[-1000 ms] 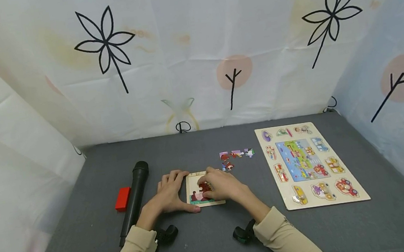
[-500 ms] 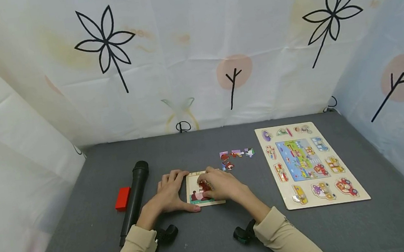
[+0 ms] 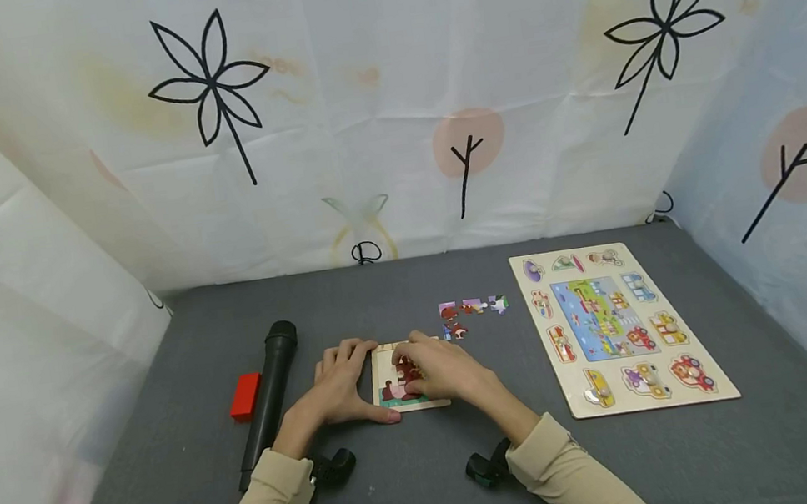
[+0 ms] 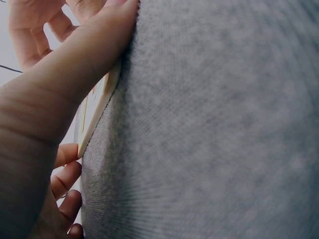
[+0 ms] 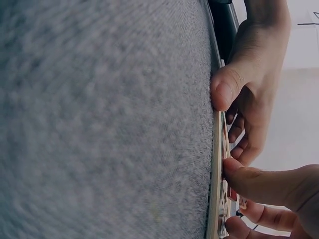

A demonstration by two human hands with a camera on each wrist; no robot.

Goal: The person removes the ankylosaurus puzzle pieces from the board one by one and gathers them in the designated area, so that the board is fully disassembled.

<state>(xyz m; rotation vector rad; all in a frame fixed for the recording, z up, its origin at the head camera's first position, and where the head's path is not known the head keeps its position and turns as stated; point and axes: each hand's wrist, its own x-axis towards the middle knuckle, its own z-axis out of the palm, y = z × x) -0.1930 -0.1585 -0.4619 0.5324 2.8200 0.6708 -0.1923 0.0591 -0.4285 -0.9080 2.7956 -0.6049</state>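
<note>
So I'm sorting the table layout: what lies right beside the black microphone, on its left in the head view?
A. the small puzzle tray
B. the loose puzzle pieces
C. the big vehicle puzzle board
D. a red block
D: the red block lies just left of the black microphone, while the loose puzzle pieces and the vehicle puzzle board lie off to its right.

This looks like a staged recording booth rather than a lived-in room: white sheets (image 3: 372,121) printed with black flowers and pale discs hang on three sides of a grey felt-covered counter (image 3: 418,494), on which a black microphone (image 3: 267,401) and children's puzzle boards (image 3: 617,327) lie.
</note>
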